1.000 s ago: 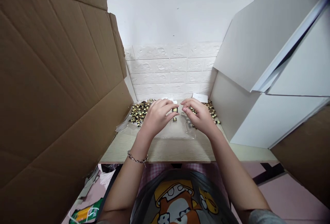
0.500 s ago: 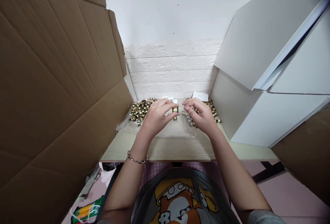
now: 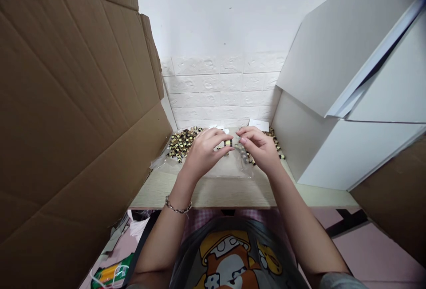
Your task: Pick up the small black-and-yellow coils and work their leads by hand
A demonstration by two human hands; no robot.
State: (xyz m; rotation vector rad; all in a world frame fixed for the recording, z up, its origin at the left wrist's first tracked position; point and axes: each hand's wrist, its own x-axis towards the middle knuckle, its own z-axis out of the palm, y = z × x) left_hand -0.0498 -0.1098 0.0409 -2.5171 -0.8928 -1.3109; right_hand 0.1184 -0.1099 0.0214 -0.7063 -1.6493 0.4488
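Observation:
Thumb and fingers of my left hand (image 3: 207, 147) pinch a small transformer (image 3: 228, 143), a yellow-wrapped block with black ends, and hold it above the table. Just to its right is my right hand (image 3: 259, 144), its thumb and index finger drawn together; whatever may be between these fingertips is too small to make out. The two hands stay a short gap apart. Beyond my left hand lies a heap of similar transformers (image 3: 181, 144). Another pile (image 3: 278, 147) is partly hidden behind my right hand. Small greyish pieces (image 3: 242, 152) sit below the right fingertips.
Clear plastic (image 3: 229, 172) covers part of the pale tabletop (image 3: 233, 193). A large cardboard sheet (image 3: 83, 102) walls off the left side, and white boxes (image 3: 316, 133) stand on the right. A white card (image 3: 258, 124) rests near the brick-patterned wall (image 3: 219, 82).
My left hand has shifted slightly right with the transformer, which shows more fully between its fingertips. My right hand has barely moved.

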